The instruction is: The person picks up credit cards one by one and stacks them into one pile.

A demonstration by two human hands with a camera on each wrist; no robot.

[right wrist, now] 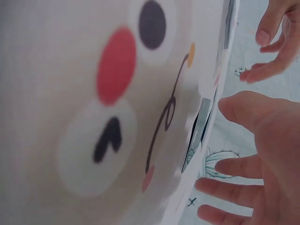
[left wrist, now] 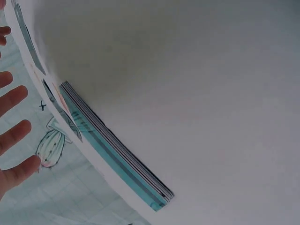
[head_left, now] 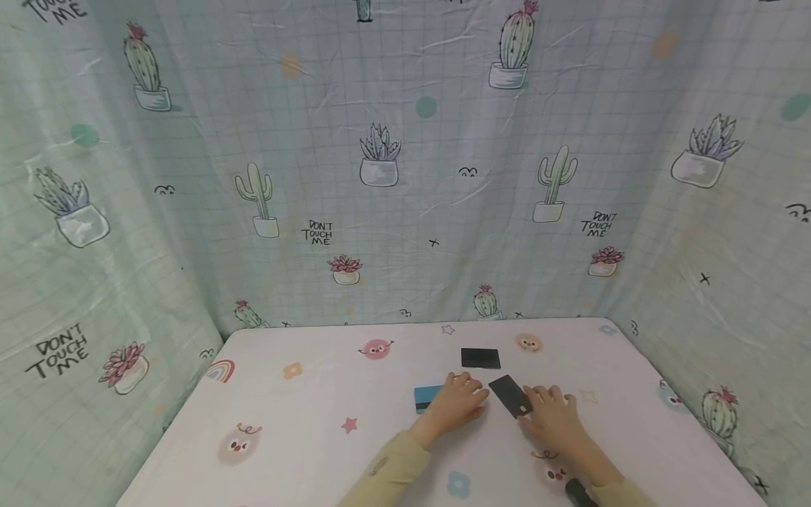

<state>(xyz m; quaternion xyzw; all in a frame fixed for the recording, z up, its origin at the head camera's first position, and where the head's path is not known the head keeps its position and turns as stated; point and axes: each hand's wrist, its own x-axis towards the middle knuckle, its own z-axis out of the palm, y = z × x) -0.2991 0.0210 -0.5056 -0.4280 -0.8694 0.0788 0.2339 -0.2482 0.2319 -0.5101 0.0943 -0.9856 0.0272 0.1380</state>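
My left hand (head_left: 455, 407) hovers over the right part of a stack of cards (head_left: 427, 398), its top card blue with a dark stripe. In the left wrist view the stack (left wrist: 115, 147) shows several layered edges, and the spread fingers (left wrist: 16, 133) hold nothing. A dark card with a small chip (head_left: 509, 396) lies aslant between the hands. Close at its right edge is my right hand (head_left: 554, 419), fingers spread and empty in the right wrist view. A second, black card (head_left: 480, 358) lies flat farther back.
A white tablecloth (head_left: 291, 436) with printed faces, stars and flowers covers the table. A pale curtain (head_left: 412, 211) with cactus prints stands behind and at both sides. A dark band (head_left: 579, 491) sits at the right wrist.
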